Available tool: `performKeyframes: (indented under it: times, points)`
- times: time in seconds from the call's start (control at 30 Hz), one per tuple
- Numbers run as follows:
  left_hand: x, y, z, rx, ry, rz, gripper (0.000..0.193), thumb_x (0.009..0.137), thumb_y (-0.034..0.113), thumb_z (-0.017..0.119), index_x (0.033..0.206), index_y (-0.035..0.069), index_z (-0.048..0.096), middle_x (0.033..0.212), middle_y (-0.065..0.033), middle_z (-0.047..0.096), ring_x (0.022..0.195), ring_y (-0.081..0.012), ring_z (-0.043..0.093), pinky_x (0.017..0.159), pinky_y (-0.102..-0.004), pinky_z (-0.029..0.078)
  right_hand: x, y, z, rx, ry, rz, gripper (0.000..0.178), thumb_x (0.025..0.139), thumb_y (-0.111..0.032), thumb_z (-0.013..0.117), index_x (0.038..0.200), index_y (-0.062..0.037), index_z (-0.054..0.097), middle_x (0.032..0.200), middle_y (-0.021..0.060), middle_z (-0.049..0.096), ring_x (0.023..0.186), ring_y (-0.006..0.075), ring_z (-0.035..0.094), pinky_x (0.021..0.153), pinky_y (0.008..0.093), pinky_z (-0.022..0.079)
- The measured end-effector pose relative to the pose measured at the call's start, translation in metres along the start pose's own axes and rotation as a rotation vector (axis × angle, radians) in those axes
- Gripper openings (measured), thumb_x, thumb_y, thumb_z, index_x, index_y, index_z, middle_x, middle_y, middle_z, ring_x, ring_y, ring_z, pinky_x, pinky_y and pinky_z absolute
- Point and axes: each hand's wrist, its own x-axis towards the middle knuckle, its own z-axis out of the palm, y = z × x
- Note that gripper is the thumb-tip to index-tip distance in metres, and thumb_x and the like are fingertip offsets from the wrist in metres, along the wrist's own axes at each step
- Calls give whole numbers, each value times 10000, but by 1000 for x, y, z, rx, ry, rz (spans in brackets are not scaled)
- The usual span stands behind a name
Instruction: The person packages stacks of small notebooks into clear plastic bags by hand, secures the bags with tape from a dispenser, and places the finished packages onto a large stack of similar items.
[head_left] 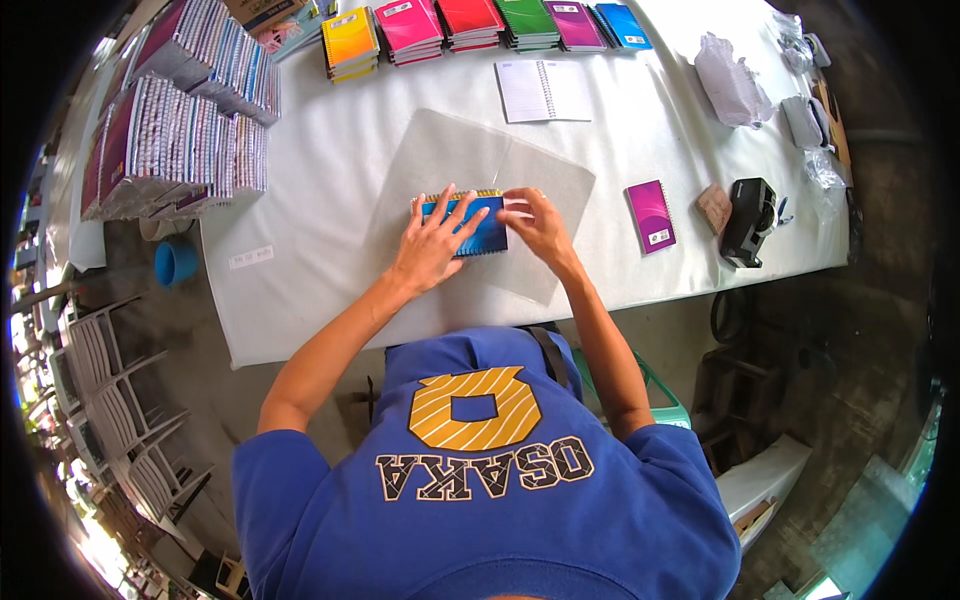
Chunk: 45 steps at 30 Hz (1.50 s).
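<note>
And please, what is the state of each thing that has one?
Blue notebook: closed
Left hand: fingers spread over the blue notebook
Right hand: fingers bent at that notebook's end
Translucent sheet: spread flat
White-paged notebook: open
Lone purple notebook: closed
Yellow notebooks: closed, stacked
Green notebooks: closed, stacked

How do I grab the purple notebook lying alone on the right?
Probably pinch the purple notebook by its plain left long edge, coming from the left: it lies flat, its wire coil runs down the right edge, and a brown block sits beyond.
</note>
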Motion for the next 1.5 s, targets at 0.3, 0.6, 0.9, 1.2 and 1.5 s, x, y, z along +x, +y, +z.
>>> performKeyframes:
  times: [0.3,0.6,0.9,1.2,1.5]
  points:
    - [29,1,15,-153,332,-191,503,889,448,565,1367,314,490,1481,-36,373,1372,-398,272,1063,-625,220,-12,-8,11,-523,66,-537,157,715,5,718,846,-72,679,977,44,611,902,229,577,807,361,438]
    - [31,1,27,-80,394,-175,444,891,431,560,1322,328,541,1432,-3,451,1339,-349,364,1070,-564,261,-3,-9,9,-761,-55,-719,136,738,-35,705,862,-90,688,952,-2,625,931,187,568,858,361,389]
    - [30,0,27,-77,403,-181,464,890,447,556,1337,325,528,1443,-5,439,1344,-339,360,1070,-554,263,1,-11,1,-727,-150,-569,122,755,-30,692,841,-108,651,937,-23,634,922,166,583,931,430,318]
    - [33,1,27,-106,442,-180,453,937,341,514,1374,220,493,1413,-25,470,1332,-343,372,1062,-556,273,7,-13,9,-850,-73,-827,144,714,-8,639,828,-95,628,874,-16,593,871,161,569,924,419,327]
    - [33,3,28,-104,467,-202,472,947,274,491,1407,181,445,1392,-36,493,1322,-352,382,1060,-555,278,6,-10,-10,-708,-130,-705,183,795,23,605,946,-80,597,910,40,545,911,213,526,932,387,334]
